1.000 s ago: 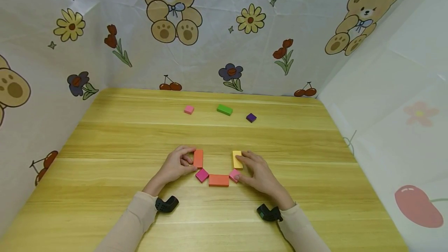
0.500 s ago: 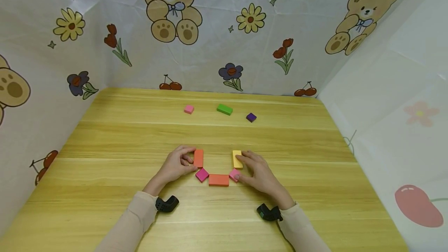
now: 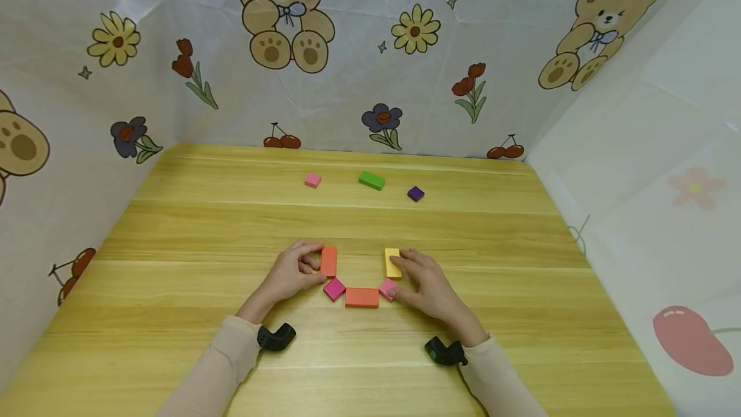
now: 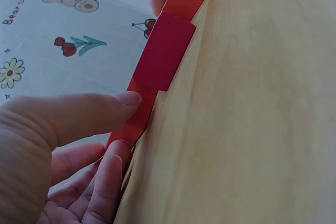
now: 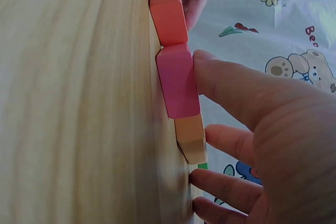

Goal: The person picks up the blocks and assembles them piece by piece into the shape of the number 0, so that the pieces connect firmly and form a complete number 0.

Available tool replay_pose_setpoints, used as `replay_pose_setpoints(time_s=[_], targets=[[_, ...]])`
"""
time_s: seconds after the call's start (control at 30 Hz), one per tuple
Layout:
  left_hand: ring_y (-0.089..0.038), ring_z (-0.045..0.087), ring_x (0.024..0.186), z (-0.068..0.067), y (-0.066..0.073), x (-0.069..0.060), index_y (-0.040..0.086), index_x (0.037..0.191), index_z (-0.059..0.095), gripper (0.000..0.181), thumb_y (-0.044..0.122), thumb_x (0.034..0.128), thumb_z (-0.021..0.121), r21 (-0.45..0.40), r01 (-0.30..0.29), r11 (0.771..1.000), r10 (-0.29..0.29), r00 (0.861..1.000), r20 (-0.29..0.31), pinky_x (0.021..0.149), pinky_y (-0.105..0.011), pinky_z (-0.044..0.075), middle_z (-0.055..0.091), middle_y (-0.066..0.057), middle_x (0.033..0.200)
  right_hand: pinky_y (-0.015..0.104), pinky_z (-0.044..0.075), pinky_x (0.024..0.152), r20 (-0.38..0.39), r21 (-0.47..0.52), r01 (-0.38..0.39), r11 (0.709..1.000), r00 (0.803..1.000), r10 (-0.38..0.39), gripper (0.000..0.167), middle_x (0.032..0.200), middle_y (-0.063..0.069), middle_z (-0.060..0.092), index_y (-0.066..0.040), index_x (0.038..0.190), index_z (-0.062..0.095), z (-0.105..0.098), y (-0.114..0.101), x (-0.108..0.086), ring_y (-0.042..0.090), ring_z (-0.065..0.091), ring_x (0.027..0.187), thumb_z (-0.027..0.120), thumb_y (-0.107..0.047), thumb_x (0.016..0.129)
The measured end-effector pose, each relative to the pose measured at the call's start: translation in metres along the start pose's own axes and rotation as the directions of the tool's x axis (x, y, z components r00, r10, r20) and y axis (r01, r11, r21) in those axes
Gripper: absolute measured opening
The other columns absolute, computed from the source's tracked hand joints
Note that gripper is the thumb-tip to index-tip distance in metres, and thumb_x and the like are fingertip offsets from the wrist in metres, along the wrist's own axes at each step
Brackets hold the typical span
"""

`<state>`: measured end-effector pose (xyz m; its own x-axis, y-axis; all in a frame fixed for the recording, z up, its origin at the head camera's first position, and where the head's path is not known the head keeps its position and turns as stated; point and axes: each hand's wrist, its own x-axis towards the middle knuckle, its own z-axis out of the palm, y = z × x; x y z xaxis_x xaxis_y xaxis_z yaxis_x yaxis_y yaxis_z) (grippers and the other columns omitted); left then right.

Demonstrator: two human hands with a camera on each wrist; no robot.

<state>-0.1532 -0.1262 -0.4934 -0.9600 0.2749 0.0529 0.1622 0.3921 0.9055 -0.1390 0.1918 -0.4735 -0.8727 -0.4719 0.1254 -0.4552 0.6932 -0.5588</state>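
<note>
The left hand pinches the left orange rectangular block; the right hand, fingers spread, touches the yellow rectangular block and near pink square block; over the last second almost nothing has shifted, suggesting fine settling; all lie centrally on the wood-grained worktop.

Printed cloth beyond the counter

At the far side of the counter lie a pink block at left, a green block in the middle and a purple block at right, well apart. White cloth hangs beyond, printed with a winking bear left of centre, a second bear at right and a paw at left, plus daisies, tulips, dark flowers and cherries. The right side carries a pale pink flower and, nearer, a pink fruit.
</note>
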Motion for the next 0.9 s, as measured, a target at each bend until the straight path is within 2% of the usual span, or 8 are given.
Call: replay_pose_setpoints(time_s=[0.27,0.9], targets=[[-0.014,0.060,0.081,-0.0005,0.0036,-0.0010,-0.003,0.134,0.056,0.063,0.003,0.0762,0.082,0.020,0.011,1.000,-0.011,1.000,0.000,0.071,-0.020,0.053,0.058,-0.016,0.123,0.064,0.023,0.113,0.002,0.001,-0.012,1.000,1.000,0.012,0.061,0.146,0.019,0.048,-0.009,0.137,0.057,0.0001,-0.0004,0.0004,0.041,0.035,0.141,0.077,-0.029,0.084],[-0.014,0.060,0.081,0.0002,0.0011,-0.0009,-0.002,0.133,0.057,0.063,0.004,0.0763,0.082,0.012,0.006,1.000,-0.006,1.000,0.000,0.071,-0.020,0.054,0.059,-0.015,0.120,0.065,0.023,0.113,0.004,0.010,-0.007,1.000,1.000,0.007,0.061,0.147,0.020,0.047,-0.009,0.138,0.056,0.0001,0.0000,-0.0001,0.041,0.034,0.142,0.077,-0.028,0.084]])
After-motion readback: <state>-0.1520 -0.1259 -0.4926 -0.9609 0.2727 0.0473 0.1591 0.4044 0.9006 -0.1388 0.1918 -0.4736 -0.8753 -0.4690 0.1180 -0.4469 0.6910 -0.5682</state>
